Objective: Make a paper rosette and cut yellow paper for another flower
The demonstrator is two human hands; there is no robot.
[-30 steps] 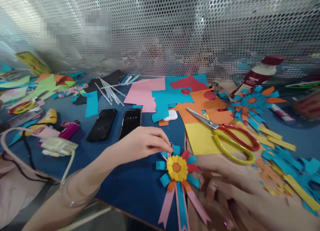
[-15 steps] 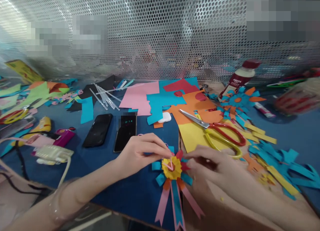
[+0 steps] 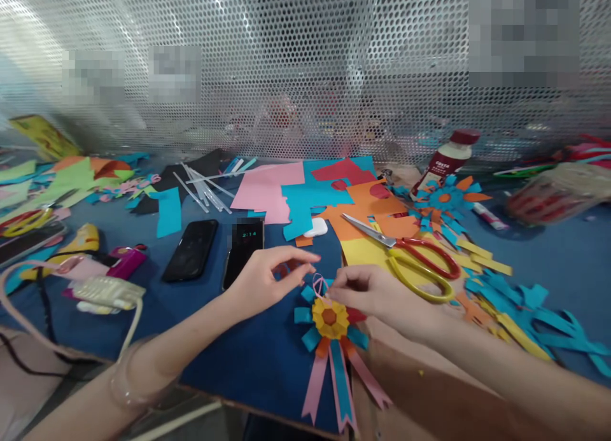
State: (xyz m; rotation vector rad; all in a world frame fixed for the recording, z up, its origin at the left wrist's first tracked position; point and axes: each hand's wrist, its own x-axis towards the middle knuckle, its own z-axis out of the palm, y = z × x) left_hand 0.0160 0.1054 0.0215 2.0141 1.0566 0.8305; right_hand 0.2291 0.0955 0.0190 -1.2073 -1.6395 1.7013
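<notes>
A paper rosette (image 3: 330,329) with a ruffled yellow centre, orange middle, blue loops and pink and blue tails lies at the front edge of the blue tabletop. From its top rises a thin pink strip loop (image 3: 319,284). My right hand (image 3: 365,294) has thumb and fingertips pressed together on the rosette's upper edge, by the foot of the loop. Just left of the loop is my left hand (image 3: 277,272), thumb and index finger apart and nothing between them. The fingers of my right hand hide part of the rosette's top petals.
Open scissors (image 3: 401,253) with red and yellow handles lie on yellow paper (image 3: 358,253). Two phones (image 3: 191,250) are behind my left hand. A bottle (image 3: 443,164), a blue and orange paper flower (image 3: 445,198) and blue paper strips (image 3: 520,301) are at right. A perforated metal panel (image 3: 305,65) stands behind.
My left hand has let go of the pink strip and drawn back slightly. The strip now stands above the yellow centre instead of across it. My right hand has moved left onto the rosette's top.
</notes>
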